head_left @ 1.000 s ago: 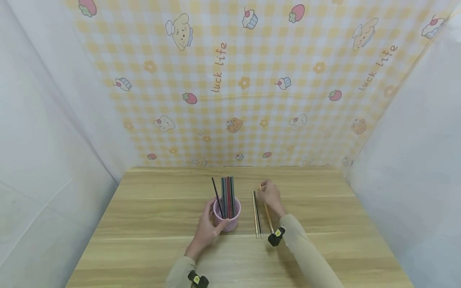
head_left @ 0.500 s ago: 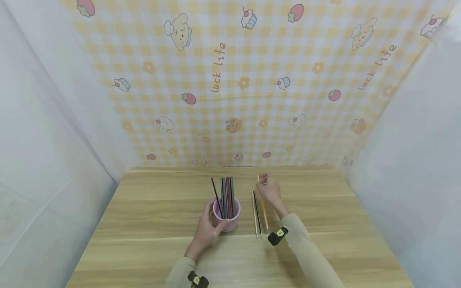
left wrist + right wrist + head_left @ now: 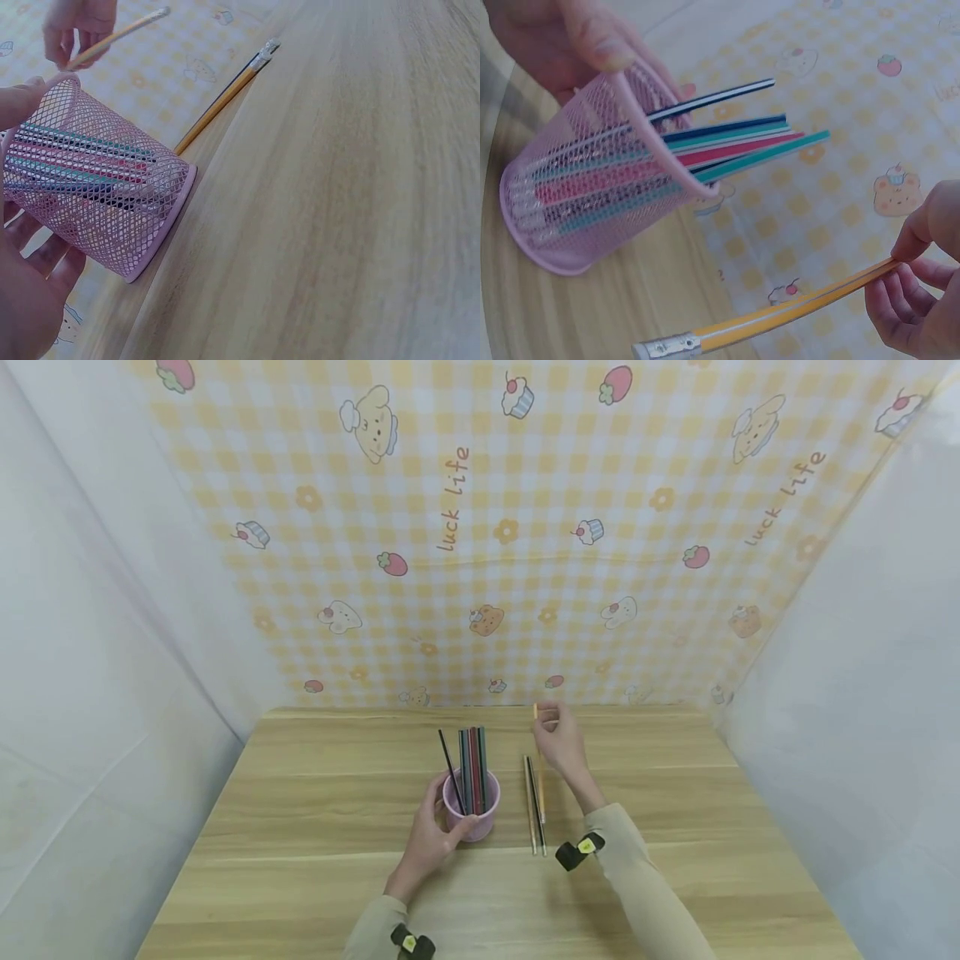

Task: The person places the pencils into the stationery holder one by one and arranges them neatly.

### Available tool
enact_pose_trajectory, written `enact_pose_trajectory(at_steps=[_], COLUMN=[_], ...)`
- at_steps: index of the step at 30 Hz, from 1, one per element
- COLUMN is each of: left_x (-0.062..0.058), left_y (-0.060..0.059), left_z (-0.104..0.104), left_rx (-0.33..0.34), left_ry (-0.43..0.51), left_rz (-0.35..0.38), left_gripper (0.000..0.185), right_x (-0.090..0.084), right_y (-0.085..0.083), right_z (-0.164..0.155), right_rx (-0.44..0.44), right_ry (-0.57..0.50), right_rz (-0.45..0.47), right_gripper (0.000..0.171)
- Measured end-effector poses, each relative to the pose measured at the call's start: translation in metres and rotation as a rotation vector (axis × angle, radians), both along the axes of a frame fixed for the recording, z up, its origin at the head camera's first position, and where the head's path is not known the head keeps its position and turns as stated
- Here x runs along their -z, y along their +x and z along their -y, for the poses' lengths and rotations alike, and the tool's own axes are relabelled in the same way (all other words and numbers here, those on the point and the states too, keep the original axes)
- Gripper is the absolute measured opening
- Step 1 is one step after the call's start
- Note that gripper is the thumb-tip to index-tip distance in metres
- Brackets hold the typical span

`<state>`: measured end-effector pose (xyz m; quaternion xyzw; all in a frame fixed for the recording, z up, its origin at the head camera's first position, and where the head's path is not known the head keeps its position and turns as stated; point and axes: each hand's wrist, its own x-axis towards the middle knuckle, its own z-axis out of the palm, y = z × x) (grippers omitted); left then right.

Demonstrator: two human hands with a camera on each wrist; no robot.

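A pink mesh pen cup [image 3: 480,833] stands on the table with several striped pencils [image 3: 474,772] in it, green, red and dark. My left hand [image 3: 429,843] grips the cup, thumb at the rim and fingers around its far side. Between the thumb and fingers of my right hand [image 3: 562,745] is a yellow pencil [image 3: 780,315], pinched near one end. Its metal-banded eraser end points back toward me, raised off the table in the left wrist view. Just right of the cup lie a yellow pencil [image 3: 214,118] and a black pencil [image 3: 537,810], side by side.
The wooden table [image 3: 315,827] ends at a back wall covered by yellow checked cloth [image 3: 480,585]. White sheets [image 3: 97,652] hang at both sides. A black wrist camera [image 3: 573,853] sits on each sleeve.
My right hand has moved away from me and slightly left, lifting the yellow pencil and bringing it close to the pencils on the table. My left hand and the cup have stayed in place.
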<state>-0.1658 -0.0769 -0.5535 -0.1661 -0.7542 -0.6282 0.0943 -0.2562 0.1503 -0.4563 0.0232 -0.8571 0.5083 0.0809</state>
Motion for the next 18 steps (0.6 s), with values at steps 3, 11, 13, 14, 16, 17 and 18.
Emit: enact_pose_trajectory(at_steps=[3,11,13,14,16,17,18], left_x=[0.012,-0.010,-0.018,-0.020,-0.022,-0.022,-0.022], left_y=[-0.005,0.004,0.007,0.007,0.008,0.008,0.008], left_z=[0.000,0.001,0.001,0.002,0.002,0.002,0.001], left_rx=[-0.020,0.017,0.029,0.031,0.034,0.036,0.036], left_ry=[0.003,0.014,0.002,-0.007,-0.017,-0.018,-0.018], left_rz=[0.007,0.001,-0.004,-0.002,0.008,0.014,0.019], left_gripper=[0.078,0.077,0.077,0.077,0.077,0.077,0.078], right_x=[-0.008,-0.030,-0.034,-0.036,-0.040,-0.042,-0.044], right_y=[0.002,0.011,0.014,0.015,0.017,0.017,0.018], right_z=[0.003,0.020,0.025,0.027,0.032,0.034,0.036], right_rx=[0.002,-0.012,-0.021,-0.027,-0.043,-0.051,-0.058], right_ry=[-0.014,-0.106,-0.124,-0.133,-0.146,-0.150,-0.156], right_rz=[-0.026,-0.101,-0.134,-0.152,-0.188,-0.207,-0.221], right_gripper=[0.032,0.033,0.032,0.032,0.030,0.030,0.030])
